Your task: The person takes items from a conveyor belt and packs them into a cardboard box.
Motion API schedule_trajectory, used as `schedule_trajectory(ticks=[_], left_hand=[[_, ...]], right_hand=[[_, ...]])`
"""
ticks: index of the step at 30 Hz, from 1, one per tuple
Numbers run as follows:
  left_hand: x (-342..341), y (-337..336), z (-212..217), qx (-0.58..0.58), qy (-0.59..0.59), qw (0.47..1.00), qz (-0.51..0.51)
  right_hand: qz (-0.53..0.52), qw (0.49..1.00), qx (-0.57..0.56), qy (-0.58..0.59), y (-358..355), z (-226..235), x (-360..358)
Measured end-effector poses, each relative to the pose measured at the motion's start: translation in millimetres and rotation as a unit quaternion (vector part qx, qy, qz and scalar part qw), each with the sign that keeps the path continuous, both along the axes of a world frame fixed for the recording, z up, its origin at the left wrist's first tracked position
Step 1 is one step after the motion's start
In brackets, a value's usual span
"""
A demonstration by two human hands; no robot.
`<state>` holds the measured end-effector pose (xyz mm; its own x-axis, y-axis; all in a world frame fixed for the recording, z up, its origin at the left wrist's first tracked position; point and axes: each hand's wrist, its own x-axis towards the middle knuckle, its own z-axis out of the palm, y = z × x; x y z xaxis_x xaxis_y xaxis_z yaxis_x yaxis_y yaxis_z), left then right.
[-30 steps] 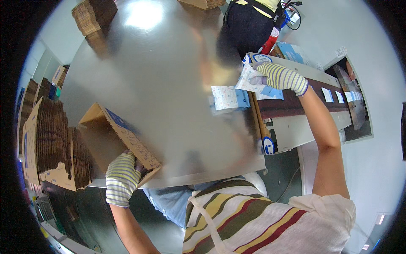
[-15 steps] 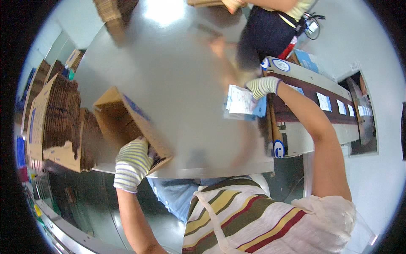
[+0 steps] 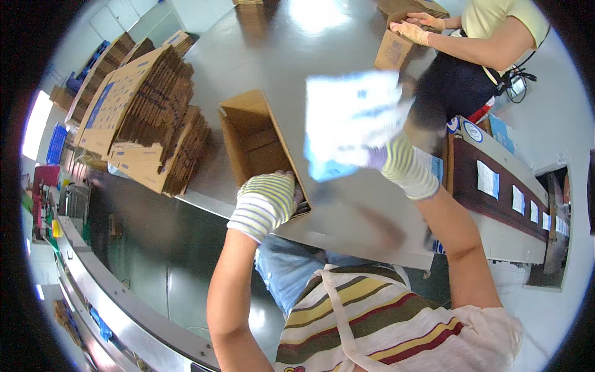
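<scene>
An open cardboard box (image 3: 257, 146) leans on the metal table with its opening toward me. My left hand (image 3: 265, 201), in a striped knit glove, is closed over the box's near edge, and its fingertips are partly hidden inside. Raised above the table, my right hand (image 3: 400, 162) in a matching glove grips flat white-and-blue packets (image 3: 353, 118). They are smeared by motion, and I cannot tell how many there are. The packets are to the right of the box, apart from it.
Stacks of folded cardboard boxes (image 3: 139, 111) stand on the table's left side. A conveyor (image 3: 462, 180) on the right carries several white-and-blue packets (image 3: 488, 180). Across the table (image 3: 334, 223), a co-worker's gloved hands (image 3: 418, 28) hold another cardboard box (image 3: 395, 49).
My right hand has lifted the packets up from beside the conveyor's end. My left hand still grips the box. The whole view has shifted, and the co-worker now handles a box.
</scene>
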<state>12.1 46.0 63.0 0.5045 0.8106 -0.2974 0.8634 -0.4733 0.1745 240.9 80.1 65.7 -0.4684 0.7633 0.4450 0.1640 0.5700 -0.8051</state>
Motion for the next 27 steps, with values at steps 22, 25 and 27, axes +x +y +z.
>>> schedule_trajectory(ticks=[22,25,27], left_hand=[[-6.0,11.5,53.6,0.292,-0.321,0.901,0.006],[-20.1,56.6,29.5,0.382,-0.152,0.906,0.098],[-18.7,60.3,15.3,0.239,-0.084,0.959,0.126]], right_hand=[[-0.043,0.795,0.123,-0.592,46.3,10.7,-96.2],[-0.008,0.795,0.154,-0.586,40.0,18.3,-106.1],[-0.083,0.84,0.174,-0.507,28.3,22.5,-93.1]])
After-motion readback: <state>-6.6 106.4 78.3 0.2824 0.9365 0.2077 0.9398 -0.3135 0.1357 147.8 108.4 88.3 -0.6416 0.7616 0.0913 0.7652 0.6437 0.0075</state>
